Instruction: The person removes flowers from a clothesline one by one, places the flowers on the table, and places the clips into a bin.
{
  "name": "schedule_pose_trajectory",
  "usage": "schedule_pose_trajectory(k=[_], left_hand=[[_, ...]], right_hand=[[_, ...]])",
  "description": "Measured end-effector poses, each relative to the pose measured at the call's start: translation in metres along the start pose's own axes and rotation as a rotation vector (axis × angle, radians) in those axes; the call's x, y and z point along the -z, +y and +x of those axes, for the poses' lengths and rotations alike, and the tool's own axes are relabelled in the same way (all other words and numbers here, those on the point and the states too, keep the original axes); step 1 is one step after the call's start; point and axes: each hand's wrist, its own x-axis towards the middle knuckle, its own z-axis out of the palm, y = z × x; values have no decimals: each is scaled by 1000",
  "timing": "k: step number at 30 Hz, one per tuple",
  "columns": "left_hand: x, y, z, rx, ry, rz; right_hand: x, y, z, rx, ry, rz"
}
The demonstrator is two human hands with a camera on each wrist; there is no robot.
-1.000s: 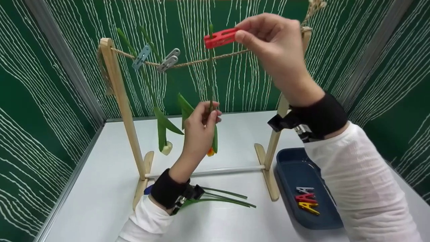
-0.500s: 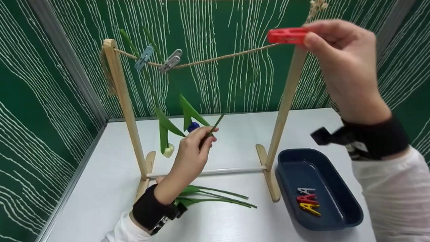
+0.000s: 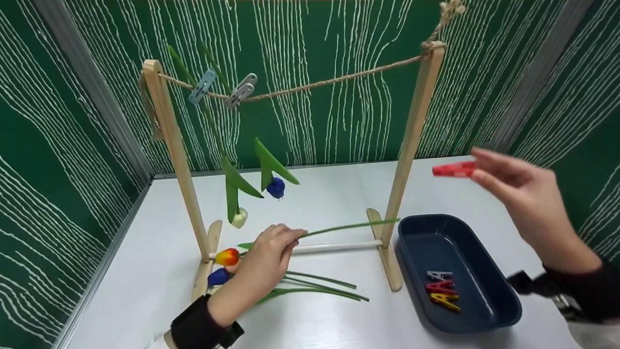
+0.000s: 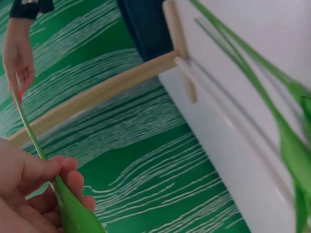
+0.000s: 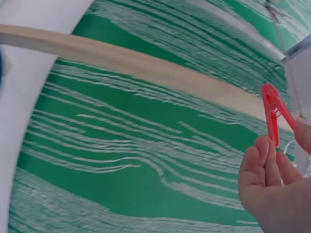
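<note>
My left hand (image 3: 266, 257) pinches the green stem of an orange-and-yellow tulip (image 3: 226, 257), low over several tulips lying on the table. The held stem (image 4: 36, 141) points right, toward the rack's right post. Out to the right, my right hand (image 3: 528, 194) holds a red clothespin (image 5: 273, 109) by its handles, above and behind the blue tray. From the rope (image 3: 315, 85) hang a white tulip (image 3: 239, 218) and a blue tulip (image 3: 276, 187), heads down. A light blue clothespin (image 3: 202, 87) and a grey clothespin (image 3: 240, 91) grip their stems there.
A dark blue tray (image 3: 465, 325) at right holds grey, red and yellow clothespins (image 3: 444, 301). The wooden rack's posts (image 3: 416, 131) and crossbar (image 3: 334, 246) stand mid-table. Lying stems (image 3: 329, 289) reach right beneath the left hand. Green walls enclose the table (image 3: 131, 291).
The left hand has lowered the orange tulip from upright near the rope to nearly level over the table. The right hand, with the red clothespin, has moved right and down, away from the stem.
</note>
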Motion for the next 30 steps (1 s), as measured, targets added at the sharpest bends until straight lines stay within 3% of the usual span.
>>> schedule_pose_trajectory(k=[4, 10, 14, 20, 30], left_hand=[[-6, -10, -11, 15, -48, 66], [-26, -27, -25, -1, -94, 150], [-39, -37, -33, -23, -142, 203], [-52, -51, -40, -40, -168, 273], [-67, -67, -46, -45, -225, 304]], right_hand=[[1, 34, -26, -33, -36, -205], [-6, 81, -61, 1, -57, -372], [-11, 105, -78, -70, -133, -450], [-18, 127, -96, -225, -285, -530], [-27, 143, -110, -305, -399, -572]])
